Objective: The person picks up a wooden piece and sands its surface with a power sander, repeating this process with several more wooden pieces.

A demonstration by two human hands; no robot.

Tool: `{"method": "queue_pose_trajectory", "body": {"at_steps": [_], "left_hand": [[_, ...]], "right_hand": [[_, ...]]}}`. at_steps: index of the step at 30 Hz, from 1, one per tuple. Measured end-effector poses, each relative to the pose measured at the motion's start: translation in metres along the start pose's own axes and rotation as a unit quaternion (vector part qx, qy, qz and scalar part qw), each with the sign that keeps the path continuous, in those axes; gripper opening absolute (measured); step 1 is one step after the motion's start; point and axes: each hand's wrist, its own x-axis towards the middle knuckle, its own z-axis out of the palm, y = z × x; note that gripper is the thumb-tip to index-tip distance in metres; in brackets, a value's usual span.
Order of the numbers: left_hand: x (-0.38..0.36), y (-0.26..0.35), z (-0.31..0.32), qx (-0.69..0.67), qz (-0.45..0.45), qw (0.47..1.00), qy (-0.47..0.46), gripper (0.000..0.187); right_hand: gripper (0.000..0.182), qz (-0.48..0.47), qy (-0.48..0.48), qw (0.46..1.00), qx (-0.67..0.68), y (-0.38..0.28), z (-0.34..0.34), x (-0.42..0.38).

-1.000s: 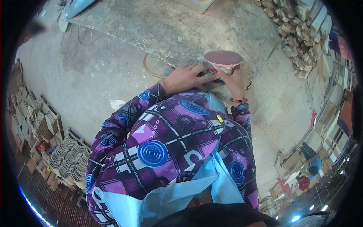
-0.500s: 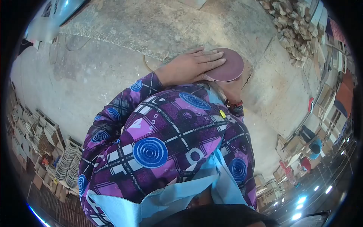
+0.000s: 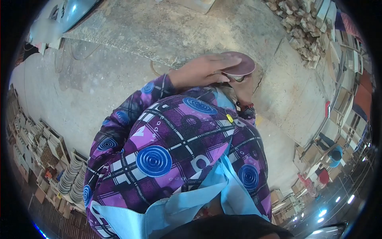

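A round, flat maroon disc, which looks like a sanding disc, is held in front of my body. My left hand reaches across from the left, its fingers stretched out over the top face and its thumb low by the near rim. My right hand, with a dark red bracelet at the wrist, supports the disc from below; most of its fingers are hidden. Something pale shows just under the disc's near edge, too small to make out.
A worn, dusty board lies ahead over the concrete floor. A heap of wood offcuts sits at the upper right. Stacked curved pieces stand at the lower left. A person in blue is far right.
The disc has tilted, so its face looks narrower and its near rim shows. My left hand's fingers have shifted on it and blur slightly.
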Motion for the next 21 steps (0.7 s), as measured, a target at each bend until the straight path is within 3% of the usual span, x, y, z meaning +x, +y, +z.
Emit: {"method": "queue_pose_trajectory", "body": {"at_steps": [2, 5, 10, 17, 20, 21], "left_hand": [[0.009, -0.015, 0.017, 0.038, 0.024, 0.998, 0.031, 0.052], [0.011, -0.002, 0.013, 0.123, 0.008, 0.992, -0.008, 0.054], [0.012, -0.005, 0.015, 0.119, 0.016, 0.993, -0.004, 0.048], [0.008, 0.01, 0.006, 0.031, -0.033, 0.997, 0.057, 0.027], [0.006, 0.025, -0.005, -0.047, -0.085, 0.989, 0.113, 0.021], [0.006, 0.027, -0.009, -0.057, -0.066, 0.987, 0.135, 0.019]], "right_hand": [[0.074, 0.004, 0.005, 1.0, 0.006, 0.0, 0.0, 0.002], [0.074, -0.003, 0.009, 1.0, 0.029, 0.002, 0.001, 0.001], [0.074, 0.005, 0.014, 0.998, 0.068, 0.013, 0.003, 0.0], [0.064, 0.015, 0.007, 0.999, 0.034, 0.025, 0.008, 0.002], [0.054, 0.037, -0.005, 0.997, 0.072, -0.024, 0.012, 0.001], [0.048, -0.009, -0.006, 0.996, 0.084, 0.004, 0.013, 0.008]]}}
